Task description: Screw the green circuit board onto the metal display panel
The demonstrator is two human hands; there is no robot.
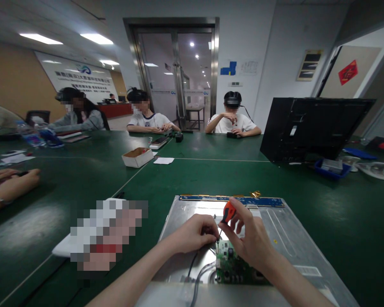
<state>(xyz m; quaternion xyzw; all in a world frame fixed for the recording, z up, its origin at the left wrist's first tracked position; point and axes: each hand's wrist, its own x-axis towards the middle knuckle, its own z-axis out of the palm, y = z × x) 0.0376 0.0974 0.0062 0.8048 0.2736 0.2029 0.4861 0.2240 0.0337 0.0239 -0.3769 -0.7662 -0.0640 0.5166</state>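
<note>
The right hand (pixel 248 232) grips a red screwdriver (pixel 228 212) over the green circuit board (pixel 232 262); the left fingers (pixel 208 230) are curled beside its tip, their grasp unclear.

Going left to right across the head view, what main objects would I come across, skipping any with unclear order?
Plastic bottles, open box, white paper slip, red-and-black screwdriver, black monitor.

The right hand (pixel 248 232) holds a screwdriver (pixel 229 212) (red and black) over, apparently, a green circuit board (pixel 232 262).
</note>
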